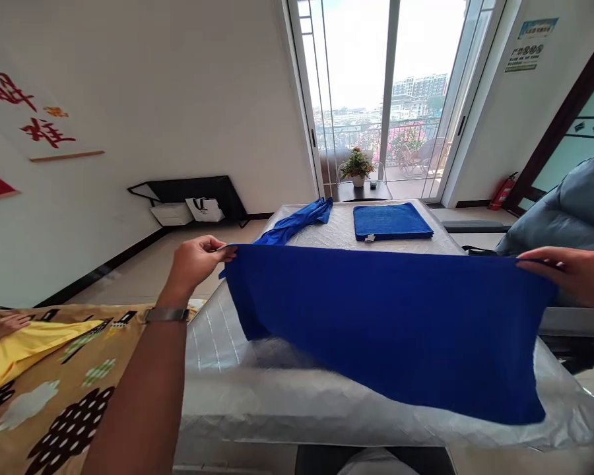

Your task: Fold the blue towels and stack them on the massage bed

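A blue towel (386,316) is stretched out in the air between my two hands, its lower edge hanging loose over the near side of the table. My left hand (198,259) pinches its upper left corner. At the other end, the upper right corner is gripped between the thumb and fingers of my right hand (569,270). Beyond it, a folded blue towel (393,221) with a small white tag lies flat on the silver-covered table (212,343). To its left is a crumpled blue cloth (297,223), partly hidden behind the held towel.
At left, another person's hand (10,324) rests by yellow cloth (24,346) on a patterned cover (79,396). A potted plant (358,165) stands before the sliding glass door. Dark cushioned seating (569,204) is at right, with a fire extinguisher (503,192) by the wall.
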Demonstrator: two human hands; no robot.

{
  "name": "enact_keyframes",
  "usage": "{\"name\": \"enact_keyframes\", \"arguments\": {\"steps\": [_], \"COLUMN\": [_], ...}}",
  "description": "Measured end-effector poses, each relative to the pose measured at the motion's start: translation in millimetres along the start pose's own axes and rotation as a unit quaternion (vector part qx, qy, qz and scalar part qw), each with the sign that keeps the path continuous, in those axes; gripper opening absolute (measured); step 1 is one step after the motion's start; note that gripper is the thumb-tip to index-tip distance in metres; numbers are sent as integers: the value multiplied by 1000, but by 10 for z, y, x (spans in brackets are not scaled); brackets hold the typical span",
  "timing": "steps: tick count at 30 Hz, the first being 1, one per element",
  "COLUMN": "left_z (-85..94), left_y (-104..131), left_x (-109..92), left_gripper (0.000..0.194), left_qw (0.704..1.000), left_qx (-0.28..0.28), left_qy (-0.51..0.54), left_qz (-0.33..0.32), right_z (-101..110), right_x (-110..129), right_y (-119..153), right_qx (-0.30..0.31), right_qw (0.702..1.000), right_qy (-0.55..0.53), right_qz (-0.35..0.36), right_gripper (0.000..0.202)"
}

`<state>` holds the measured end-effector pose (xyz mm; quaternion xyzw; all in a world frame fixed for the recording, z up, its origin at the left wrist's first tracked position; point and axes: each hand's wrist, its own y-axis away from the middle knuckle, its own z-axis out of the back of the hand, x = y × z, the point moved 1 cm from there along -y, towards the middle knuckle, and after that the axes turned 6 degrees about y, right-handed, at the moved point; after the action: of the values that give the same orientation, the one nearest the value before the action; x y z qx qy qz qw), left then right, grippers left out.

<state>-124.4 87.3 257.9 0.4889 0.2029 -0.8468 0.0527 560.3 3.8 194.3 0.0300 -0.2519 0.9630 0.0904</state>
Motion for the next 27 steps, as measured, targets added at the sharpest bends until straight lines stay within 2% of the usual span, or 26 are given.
{"name": "enact_keyframes", "arguments": {"steps": [1,3,6,8,9,11,14,17,19,21,24,27], "left_z": [-74,-169,-156,-74,-26,52,64,-71,-201,-308,-356,-288], "left_y": [-149,-390,-569,-561,-523,-396,-133,131,288,439,672,892], "left_x": [21,20,-45,-65,-50,57,427,979,1346,1630,1833,1849], "left_gripper": [47,48,49,50,50,47,44,45,45,41,31,24], "left_qw": [1000,998,987,976,974,978,988,994,998,999,991,982], "left_qx": [-1,-25,-114,-168,-176,-158,-79,-24,7,45,105,137], "left_qy": [11,12,-25,-35,-26,13,66,69,46,-2,-81,-130], "left_qz": [-11,-49,-111,-134,-139,-139,-117,-78,-39,-5,6,-5], "right_z": [-15,-19,30,63,66,22,-217,-644,-962,-1234,-1477,-1551], "right_x": [23,85,158,154,135,73,-29,-72,-54,-17,1,-94], "right_y": [-198,-557,-867,-889,-853,-711,-393,-28,213,439,737,978], "right_qx": [59,89,17,-28,-46,-71,-90,-83,-48,3,60,103], "right_qw": [998,996,1000,999,999,997,995,988,984,980,972,970], "right_qy": [-6,-5,-6,-6,-2,5,-12,-84,-134,-170,-201,-201], "right_qz": [6,3,16,20,16,11,43,96,107,106,107,88], "right_gripper": [33,33,38,44,45,47,44,49,54,54,52,48]}}
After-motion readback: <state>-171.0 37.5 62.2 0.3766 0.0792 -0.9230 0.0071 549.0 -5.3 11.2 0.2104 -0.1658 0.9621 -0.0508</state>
